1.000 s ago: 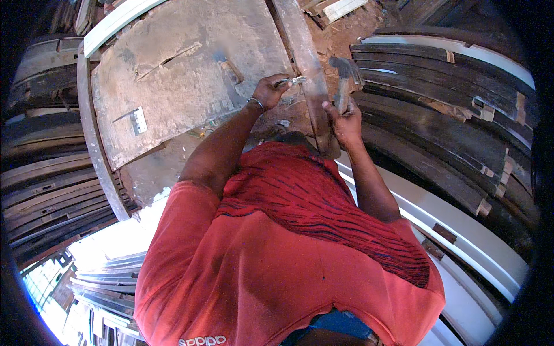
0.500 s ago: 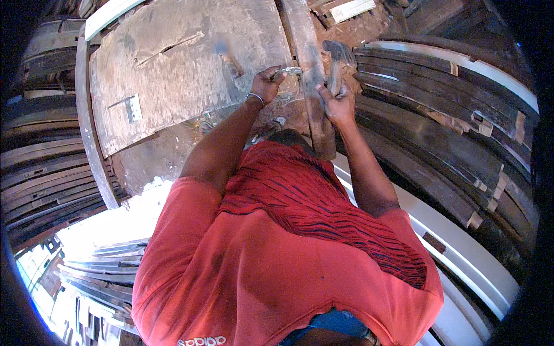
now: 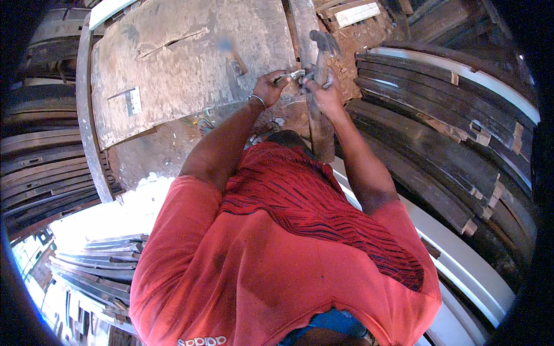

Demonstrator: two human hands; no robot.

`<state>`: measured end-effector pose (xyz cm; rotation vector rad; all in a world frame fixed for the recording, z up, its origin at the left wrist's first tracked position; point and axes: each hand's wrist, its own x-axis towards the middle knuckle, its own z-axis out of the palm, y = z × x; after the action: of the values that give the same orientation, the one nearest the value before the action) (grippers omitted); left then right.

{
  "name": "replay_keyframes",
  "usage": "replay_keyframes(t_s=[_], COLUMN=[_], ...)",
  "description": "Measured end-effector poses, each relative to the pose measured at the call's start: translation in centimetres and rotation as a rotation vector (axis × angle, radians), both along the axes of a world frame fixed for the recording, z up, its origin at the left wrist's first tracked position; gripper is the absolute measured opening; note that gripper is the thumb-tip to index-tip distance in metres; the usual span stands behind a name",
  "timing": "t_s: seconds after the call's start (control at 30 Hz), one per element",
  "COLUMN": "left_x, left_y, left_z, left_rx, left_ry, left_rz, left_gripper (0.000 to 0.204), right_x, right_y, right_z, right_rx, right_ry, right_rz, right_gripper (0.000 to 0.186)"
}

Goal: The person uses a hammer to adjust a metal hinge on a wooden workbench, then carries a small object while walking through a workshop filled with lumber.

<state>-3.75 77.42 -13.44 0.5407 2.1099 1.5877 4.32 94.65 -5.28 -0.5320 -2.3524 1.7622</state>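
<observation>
Now my left hand point(image 3: 269, 89) is pinching a small metal thing point(image 3: 296, 75) by the beam point(image 3: 321, 134), my right hand point(image 3: 326, 95) is gripping a hammer point(image 3: 322, 61), and a loose hold is maybe risking a drop (ouch).

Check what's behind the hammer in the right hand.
Behind the hammer: a worn plank, mostly to its left; reddish ground to its right. Whatever's directly behind the hammer and right hand is covered.

The hammer head point(image 3: 324, 42) is dull metal, the panel point(image 3: 184, 78) rough wood.
</observation>
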Motion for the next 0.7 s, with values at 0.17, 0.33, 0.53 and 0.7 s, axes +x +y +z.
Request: replay_keyframes(t_s=[0.17,0.33,0.53,0.7], left_x=[0.1,1.8,3.4,3.5], left_y=[-0.4,-2.6,-3.4,-1.6], left_z=[-0.9,5.0,5.9,6.5], left_rx=[0.063,0.113,0.06,-0.02], left_ry=[0.055,0.084,-0.18,-0.144], left_rz=[0.036,0.135,0.078,0.118], left_gripper=[0.037,0.033,0.036,0.037], right_x=[-1.6,-1.7,-1.9,-1.9], right_y=[-1.0,0.2,-0.7,-0.4], right_z=[1.1,-2.0,-0.4,-1.1], right_rx=[0.03,0.142,0.184,0.173], right_ry=[-0.002,-0.073,-0.029,-0.029], right_rz=[0.006,-0.063,-0.072,-0.082], right_gripper=[0.032,0.03,0.037,0.039])
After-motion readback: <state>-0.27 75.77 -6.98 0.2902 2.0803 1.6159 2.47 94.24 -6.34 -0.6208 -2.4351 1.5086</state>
